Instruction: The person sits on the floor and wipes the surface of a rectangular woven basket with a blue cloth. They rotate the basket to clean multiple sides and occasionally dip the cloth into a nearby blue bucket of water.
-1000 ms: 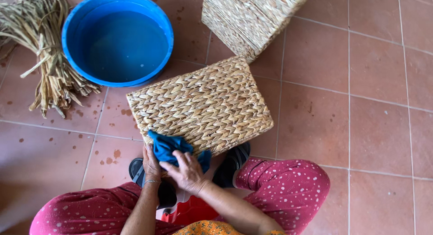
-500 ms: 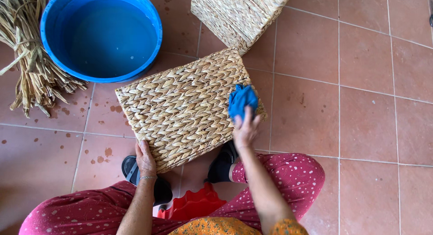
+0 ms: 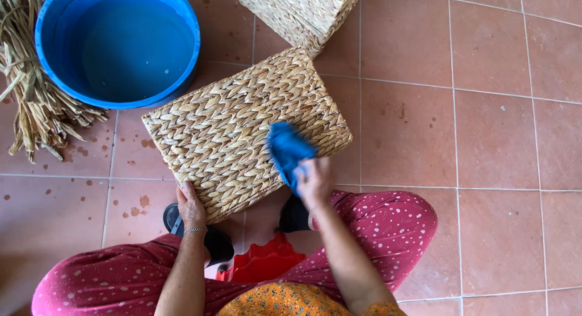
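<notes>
On the tiled floor (image 3: 497, 134): woven basket (image 3: 230, 128) lying on its side, blue cloth (image 3: 286, 149) pressed to its near right corner
Right hand (image 3: 312, 181) closed around the cloth, motion-blurred; left hand (image 3: 190, 207) fingers curled over the basket's near left edge. Blue tub (image 3: 48, 25) of water behind left, dried reed bundle (image 3: 30, 104) beside it, second woven basket (image 3: 303, 10) just behind

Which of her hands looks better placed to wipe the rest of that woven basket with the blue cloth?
Probably the right hand: it already holds the blue cloth against the woven basket. The left hand grips the basket's near corner, steadying it, and holds no cloth.
</notes>
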